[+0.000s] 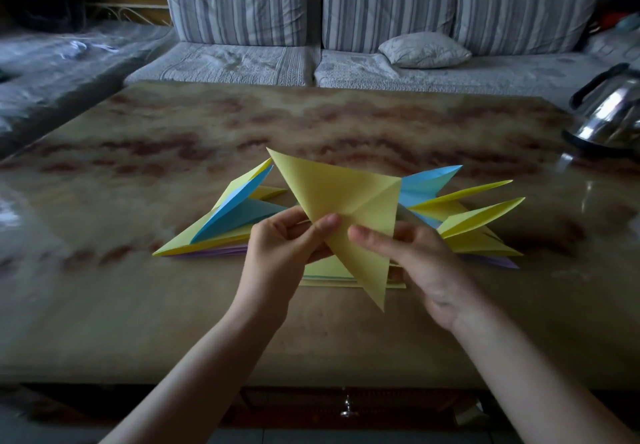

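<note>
A folded yellow paper (341, 198) is held up above the table, its creased flap on the right and its long point aimed down toward me. My left hand (284, 249) pinches its left edge between thumb and fingers. My right hand (422, 263) grips its right side, thumb on the front face. Under my hands lies a flat stack of yellow and purple sheets (325, 277). Folded yellow and blue paper pieces (239, 211) rest on the left, and more pointed folded pieces (464, 208) on the right.
The marbled brown table (173, 305) runs wide, with its front edge near me. A shiny metal kettle (613, 114) stands at the far right. A striped grey sofa (346, 28) with a small cushion (424, 49) lies beyond the table.
</note>
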The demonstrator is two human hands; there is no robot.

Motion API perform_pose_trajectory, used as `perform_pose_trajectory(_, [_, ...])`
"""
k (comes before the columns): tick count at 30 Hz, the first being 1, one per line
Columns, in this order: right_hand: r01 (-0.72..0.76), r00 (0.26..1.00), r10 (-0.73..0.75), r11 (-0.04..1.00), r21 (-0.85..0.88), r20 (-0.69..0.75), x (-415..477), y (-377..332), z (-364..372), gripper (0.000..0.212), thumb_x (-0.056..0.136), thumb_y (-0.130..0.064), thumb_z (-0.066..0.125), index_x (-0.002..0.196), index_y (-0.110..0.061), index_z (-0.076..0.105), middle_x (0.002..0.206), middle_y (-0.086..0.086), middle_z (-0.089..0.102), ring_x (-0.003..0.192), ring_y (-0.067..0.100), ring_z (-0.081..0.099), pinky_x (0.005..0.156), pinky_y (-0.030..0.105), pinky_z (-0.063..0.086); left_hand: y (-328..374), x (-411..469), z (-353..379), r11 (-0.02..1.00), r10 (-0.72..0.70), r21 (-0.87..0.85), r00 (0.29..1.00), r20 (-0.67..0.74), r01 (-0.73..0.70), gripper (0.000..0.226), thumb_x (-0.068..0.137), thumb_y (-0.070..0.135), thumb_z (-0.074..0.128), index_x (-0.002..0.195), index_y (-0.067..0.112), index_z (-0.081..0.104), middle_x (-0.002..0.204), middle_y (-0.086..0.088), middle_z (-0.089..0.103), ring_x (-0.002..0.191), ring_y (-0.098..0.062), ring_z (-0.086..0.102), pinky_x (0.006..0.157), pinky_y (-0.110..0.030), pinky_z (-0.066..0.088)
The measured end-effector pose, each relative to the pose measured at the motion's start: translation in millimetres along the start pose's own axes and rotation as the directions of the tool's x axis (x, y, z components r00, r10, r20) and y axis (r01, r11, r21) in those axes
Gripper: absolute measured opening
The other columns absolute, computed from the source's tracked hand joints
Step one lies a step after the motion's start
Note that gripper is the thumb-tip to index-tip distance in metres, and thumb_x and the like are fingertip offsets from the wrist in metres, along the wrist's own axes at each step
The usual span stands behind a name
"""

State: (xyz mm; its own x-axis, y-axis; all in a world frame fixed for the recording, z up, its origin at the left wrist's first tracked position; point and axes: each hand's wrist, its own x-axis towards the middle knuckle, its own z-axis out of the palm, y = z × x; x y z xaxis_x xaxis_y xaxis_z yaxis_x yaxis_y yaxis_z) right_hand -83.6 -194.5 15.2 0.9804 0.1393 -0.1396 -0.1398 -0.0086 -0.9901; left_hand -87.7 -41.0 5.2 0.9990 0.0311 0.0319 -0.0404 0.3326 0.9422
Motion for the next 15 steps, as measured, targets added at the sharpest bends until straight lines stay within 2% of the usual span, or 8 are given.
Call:
perform_pose_trajectory(4, [-0.065,0.998,0.065,0.997,0.040,-0.011,-2.0,1.0,7.3,0.025,0.064,-0.020,0.078,0.085,-0.008,0.073,0.075,0.009,0.074,0.063,0.020,0.071,0.055,0.022,0.054,-4.1,-4.2,4.4,0.996,0.079,0.035,0.996,-0.045,-0.077,0.016,0.076,0.008,0.067,0.092,0.006,0.070,0.085,-0.009,0.075,0.078,-0.016,0.071,0.068,-0.022,0.056])
perform_pose_trajectory(8, [-0.077,0.997,0.077,0.997,0.007,0.009,-2.2,3.4,8.8,0.029,0.064,-0.024,0.078,0.088,-0.008,0.072,0.076,0.011,0.074,0.067,0.025,0.072,0.065,0.032,0.057,-6.2,-7.5,7.8,0.986,0.154,0.074,0.985,-0.075,-0.148,0.011,0.079,0.005,0.067,0.088,0.010,0.071,0.082,-0.001,0.075,0.079,-0.010,0.070,0.071,-0.018,0.055])
perform_pose_trajectory(11, [-0.055,0.998,0.055,0.998,0.017,0.019,-2.2,6.5,12.0,0.020,0.070,-0.016,0.077,0.087,-0.006,0.072,0.072,0.013,0.073,0.065,0.023,0.071,0.063,0.030,0.056,-7.2,-7.4,8.0,0.984,0.164,0.091,0.982,-0.095,-0.155,0.012,0.079,0.005,0.067,0.090,0.010,0.071,0.081,0.001,0.075,0.076,-0.007,0.069,0.068,-0.015,0.052])
perform_pose_trajectory(15, [-0.025,1.000,0.024,0.999,0.048,0.011,0.0,9.5,12.2,0.020,0.068,-0.011,0.077,0.086,-0.002,0.073,0.073,0.018,0.073,0.065,0.025,0.071,0.066,0.033,0.056,-6.7,-7.3,7.2,0.982,0.165,0.107,0.980,-0.107,-0.154,0.013,0.079,0.005,0.067,0.092,0.007,0.071,0.082,-0.001,0.075,0.076,-0.008,0.069,0.068,-0.016,0.053])
